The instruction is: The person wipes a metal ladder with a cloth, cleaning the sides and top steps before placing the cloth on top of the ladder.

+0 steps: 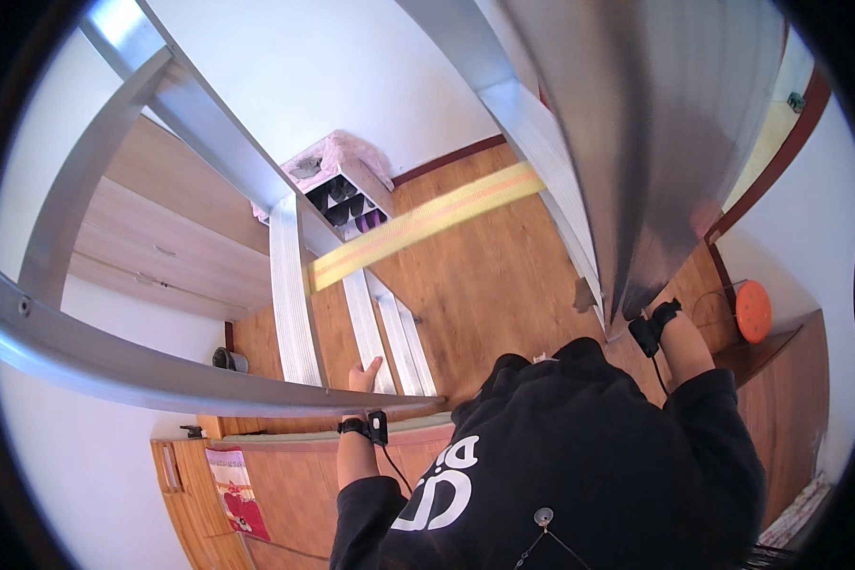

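Note:
An aluminium folding stepladder stands spread in front of me, one ribbed step [296, 292] showing at the left. Its long left side rail [185, 377] runs low across the view. My left hand [362, 375] is wrapped around that rail near its far end, thumb up by the lower steps. A yellow webbing strap [427, 224] with orange lines stretches between the ladder's two halves. At the right, a wide, shiny ladder rail [655, 178] rises close to the camera. It covers most of my right hand, whose strapped wrist [662, 320] shows beside it; its grip is hidden.
A shoe rack [367, 182] under a pink cover is by the far wall. Left of it is a pale wooden wardrobe [171, 242]. An orange round stool [753, 311] stands right, near a wooden cabinet [784, 413]. A bed [306, 491] lies lower left, on a wooden floor [470, 299].

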### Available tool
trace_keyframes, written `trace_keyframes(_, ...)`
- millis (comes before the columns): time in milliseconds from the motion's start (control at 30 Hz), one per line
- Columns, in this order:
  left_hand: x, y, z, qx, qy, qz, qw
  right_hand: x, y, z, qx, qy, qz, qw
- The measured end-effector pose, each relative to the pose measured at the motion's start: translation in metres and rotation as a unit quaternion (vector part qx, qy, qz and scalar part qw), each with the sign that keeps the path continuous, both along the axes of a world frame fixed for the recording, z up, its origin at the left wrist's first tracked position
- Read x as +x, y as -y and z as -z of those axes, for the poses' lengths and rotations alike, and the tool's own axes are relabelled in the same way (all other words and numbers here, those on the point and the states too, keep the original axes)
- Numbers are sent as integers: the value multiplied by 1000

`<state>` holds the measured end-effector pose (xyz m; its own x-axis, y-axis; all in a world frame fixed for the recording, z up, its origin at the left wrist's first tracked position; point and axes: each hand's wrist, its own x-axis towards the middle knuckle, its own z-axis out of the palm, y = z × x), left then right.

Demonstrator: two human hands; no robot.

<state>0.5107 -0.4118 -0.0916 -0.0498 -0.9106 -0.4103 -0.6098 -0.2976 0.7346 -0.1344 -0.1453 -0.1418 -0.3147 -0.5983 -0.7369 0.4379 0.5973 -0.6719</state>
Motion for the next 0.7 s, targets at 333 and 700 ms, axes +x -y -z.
trace_keyframes(333,19,-26,11,-14,-124,-87,988,-10,12,28,-8,-92,27,995)
trace_keyframes(700,77,-159,88,232,27,-189,954,-41,-127,4,-349,12,399,848)
